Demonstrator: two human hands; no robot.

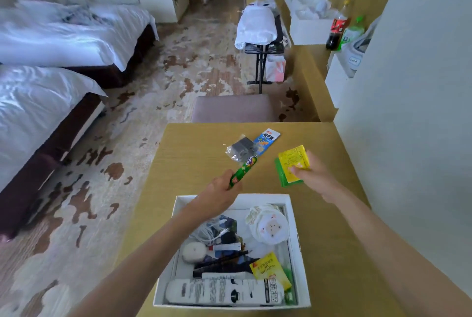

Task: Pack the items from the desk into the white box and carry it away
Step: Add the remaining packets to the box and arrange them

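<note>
The white box (297,227) sits on the wooden desk (194,158) close to me, holding several items: a white power strip, cables, a round patterned pack, a yellow tea packet. My left hand (219,189) is above the box's far edge, gripping a green sausage stick (245,170) by its lower end. Beyond the box's right corner, my right hand (310,176) holds yellow and green packets (292,163). A grey charger in a clear bag (238,149) and a blue snack packet (267,139) lie further back on the desk.
A padded stool (232,108) stands just beyond the desk. Two beds (38,102) fill the left side. A luggage rack with white cloth (259,28) and a counter with bottles (339,28) are at the back right. A person stands in the far hallway. A wall runs along the right.
</note>
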